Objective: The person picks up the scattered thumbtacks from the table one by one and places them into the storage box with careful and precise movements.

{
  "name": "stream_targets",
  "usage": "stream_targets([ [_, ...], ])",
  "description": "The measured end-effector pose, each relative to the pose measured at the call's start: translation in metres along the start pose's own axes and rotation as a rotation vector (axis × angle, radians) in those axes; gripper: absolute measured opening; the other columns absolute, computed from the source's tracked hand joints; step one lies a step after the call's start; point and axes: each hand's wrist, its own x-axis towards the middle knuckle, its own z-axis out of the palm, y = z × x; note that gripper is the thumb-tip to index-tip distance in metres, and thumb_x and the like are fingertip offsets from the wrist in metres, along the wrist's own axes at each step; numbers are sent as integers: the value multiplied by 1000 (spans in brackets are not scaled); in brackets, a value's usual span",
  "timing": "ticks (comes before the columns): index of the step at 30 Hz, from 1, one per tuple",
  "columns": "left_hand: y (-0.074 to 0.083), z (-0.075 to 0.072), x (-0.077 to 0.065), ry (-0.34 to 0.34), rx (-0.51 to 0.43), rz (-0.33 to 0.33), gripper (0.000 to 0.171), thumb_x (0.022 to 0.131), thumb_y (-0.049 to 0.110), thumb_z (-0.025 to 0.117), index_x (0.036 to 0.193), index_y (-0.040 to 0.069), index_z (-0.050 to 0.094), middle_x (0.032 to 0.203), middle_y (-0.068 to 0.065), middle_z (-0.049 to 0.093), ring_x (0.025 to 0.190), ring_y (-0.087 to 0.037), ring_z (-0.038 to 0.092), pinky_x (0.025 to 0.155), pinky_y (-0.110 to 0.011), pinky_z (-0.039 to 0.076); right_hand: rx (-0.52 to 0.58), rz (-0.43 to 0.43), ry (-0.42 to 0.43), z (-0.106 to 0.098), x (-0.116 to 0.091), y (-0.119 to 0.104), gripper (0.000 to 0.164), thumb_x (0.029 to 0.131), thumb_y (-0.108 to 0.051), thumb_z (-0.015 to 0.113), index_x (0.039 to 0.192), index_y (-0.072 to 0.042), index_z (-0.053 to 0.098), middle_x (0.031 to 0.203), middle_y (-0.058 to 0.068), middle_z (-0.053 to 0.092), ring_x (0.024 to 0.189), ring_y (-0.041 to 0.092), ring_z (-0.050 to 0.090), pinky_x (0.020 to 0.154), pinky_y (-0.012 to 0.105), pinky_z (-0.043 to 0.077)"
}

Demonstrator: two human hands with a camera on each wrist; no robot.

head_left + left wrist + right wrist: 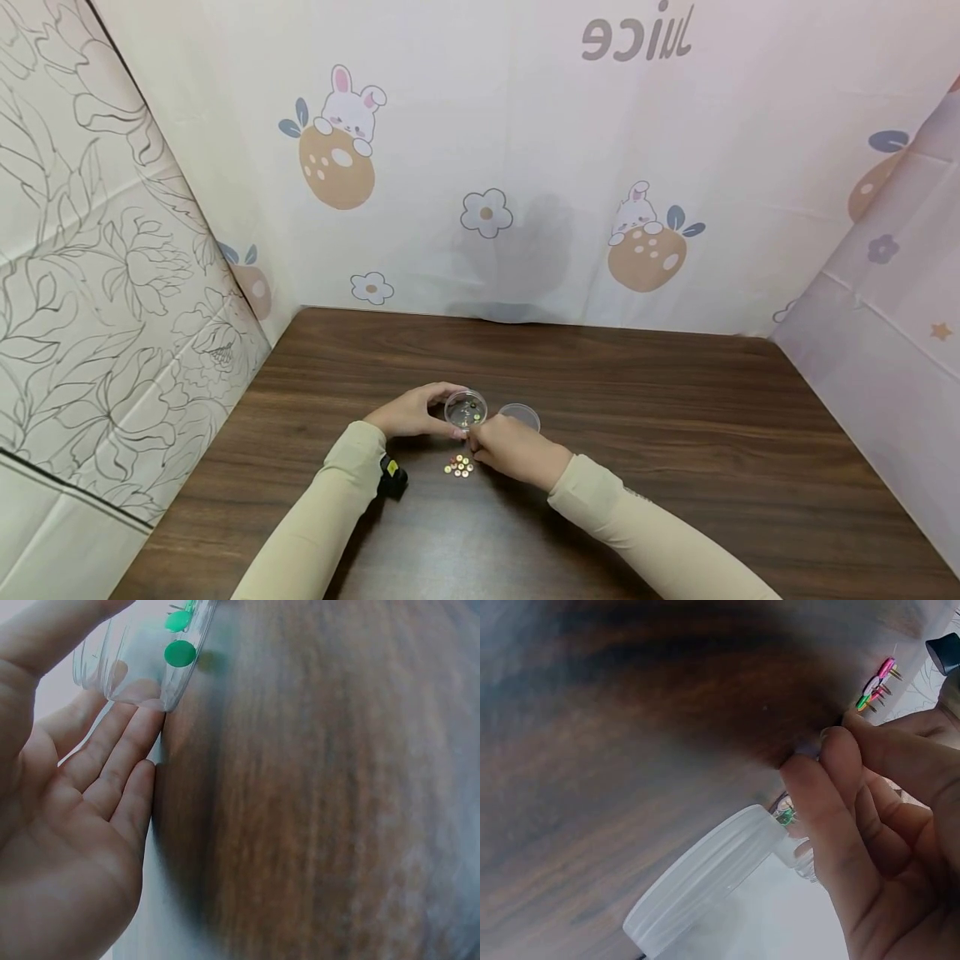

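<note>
My left hand point(416, 411) grips a clear round plastic container point(467, 392), thumb on one side and fingers on the other. Thumbtacks lie inside it; two green thumbtacks point(179, 653) show through its wall in the left wrist view. Just right of and in front of the container, my right hand point(517, 450) pinches a small pale purple thumbtack point(807, 748), mostly hidden by the fingertips. Near that hand, a small cluster of thumbtacks point(460, 467) lies on the table. In the right wrist view, these thumbtacks point(871, 686) have coloured heads and gold pins that point up.
A clear round lid point(522, 409) lies behind my right hand, and its frosted rim point(705, 881) looms large in the right wrist view. A black device point(393, 478) is at my left wrist. Patterned cloth point(487, 267) hangs along the back of the dark wooden table point(675, 433).
</note>
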Motion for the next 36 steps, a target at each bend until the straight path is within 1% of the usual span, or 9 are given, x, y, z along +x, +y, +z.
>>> stream_targets([
  [3, 1, -1, -1, -3, -10, -3, 70, 75, 28, 78, 136, 19, 45, 128, -4, 54, 116, -18, 48, 99, -49, 39, -2, 1, 7, 0, 0, 1, 7, 82, -11, 70, 78, -12, 65, 71, -6, 63, 58, -1, 49, 50, 17, 45],
  [6, 13, -3, -6, -14, -34, -7, 70, 77, 22, 77, 137, 11, 44, 130, -12, 52, 118, -26, 46, 100, -52, 37, 8, -13, 9, 0, 0, 1, 8, 83, -10, 69, 77, -12, 64, 70, -7, 61, 57, -2, 48, 51, 16, 44],
  [9, 12, -2, -5, -16, -31, -7, 71, 77, 23, 77, 138, 11, 43, 131, -13, 51, 119, -26, 45, 101, -53, 36, 22, -30, 11, 1, -1, 1, 6, 83, -8, 68, 80, -12, 65, 73, -5, 63, 60, -2, 50, 53, 17, 47],
  [16, -15, 2, 5, -7, 3, -9, 71, 74, 33, 79, 136, 25, 44, 130, -2, 52, 117, -15, 46, 101, -49, 37, 72, -41, 14, -1, -2, -1, 6, 85, -7, 65, 86, -12, 66, 78, -4, 66, 62, -5, 51, 55, 15, 48],
  [19, -19, 2, 6, -10, 9, 3, 70, 73, 36, 79, 134, 29, 45, 128, 3, 53, 115, -10, 46, 100, -46, 39, 95, -52, 44, -4, -2, -2, 5, 87, -8, 63, 86, -12, 65, 79, -5, 66, 64, -5, 51, 56, 15, 48],
  [23, -20, 1, 7, -17, 10, 25, 71, 74, 38, 78, 135, 28, 44, 128, 4, 53, 115, -8, 47, 99, -43, 41, 117, -73, 113, -11, 0, -4, 3, 86, -8, 64, 86, -11, 63, 80, -4, 66, 65, -5, 52, 57, 15, 48],
  [29, -19, 1, 7, -21, -1, 1, 71, 74, 39, 78, 136, 29, 43, 127, 6, 53, 113, -7, 48, 96, -41, 43, 108, -63, 207, -21, 2, -3, 9, 87, -7, 60, 86, -15, 61, 77, -9, 63, 57, -4, 47, 49, 14, 42],
  [32, -15, 1, 6, -10, 10, -13, 71, 74, 37, 78, 135, 29, 43, 128, 6, 53, 113, -8, 48, 96, -41, 43, 109, -54, 222, -24, 3, 0, 8, 89, -7, 57, 87, -15, 61, 74, -11, 60, 56, -2, 45, 50, 14, 41],
  [36, -3, 1, 1, -3, -11, -18, 70, 76, 30, 78, 136, 22, 44, 128, 0, 53, 114, -15, 48, 98, -46, 41, 127, -29, 226, -25, 5, 4, 6, 90, -9, 57, 90, -13, 61, 74, -10, 60, 57, -2, 47, 51, 16, 43],
])
